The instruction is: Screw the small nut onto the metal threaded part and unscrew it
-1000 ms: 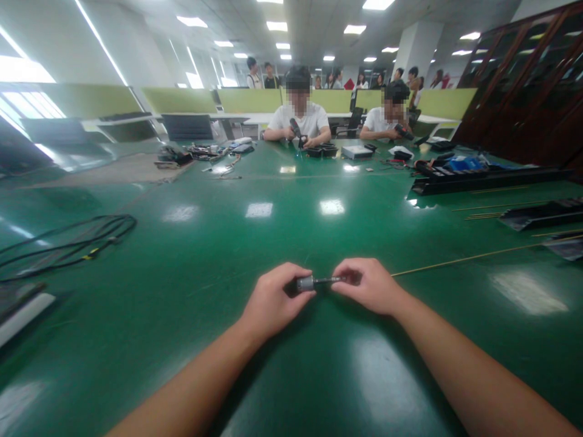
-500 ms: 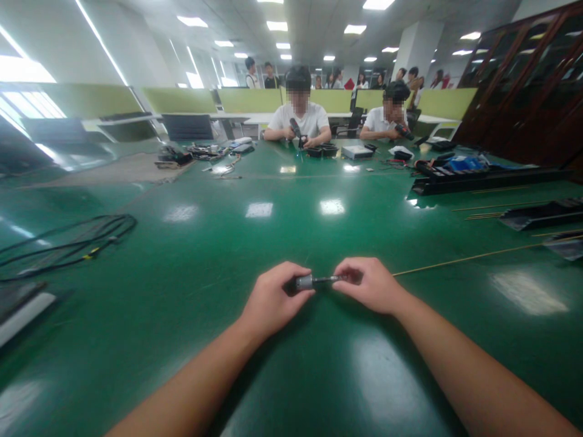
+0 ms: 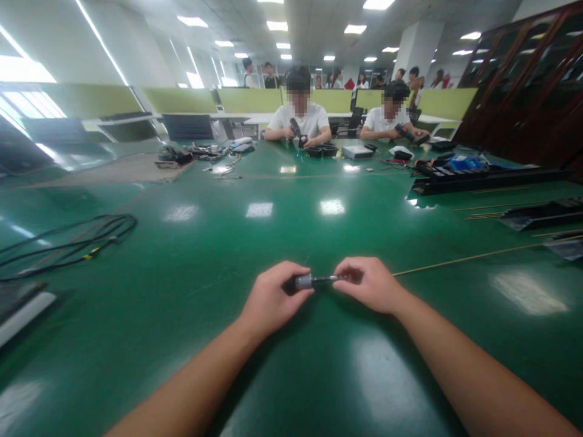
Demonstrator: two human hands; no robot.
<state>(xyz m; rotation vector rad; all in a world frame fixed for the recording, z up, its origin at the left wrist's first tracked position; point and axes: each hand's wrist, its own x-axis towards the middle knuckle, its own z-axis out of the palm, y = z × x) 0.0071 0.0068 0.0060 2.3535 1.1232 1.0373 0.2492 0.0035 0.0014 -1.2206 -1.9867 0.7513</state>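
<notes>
As fingers [image 3: 297,268] pinch, cylinder [image 3: 303,281], rod [image 3: 323,279]; glossy tabletop [image 3: 255,237]

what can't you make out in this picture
Head view:
- Gray cylinder: its left end is hidden by the left hand.
- Dark thin shaft: its right end is covered by the right hand.
- Yellow rod: its left end is hidden behind the right hand or wrist.
- Black cable: cut off by the left edge.
- Far pile of parts: too small and blurred to identify.
</notes>
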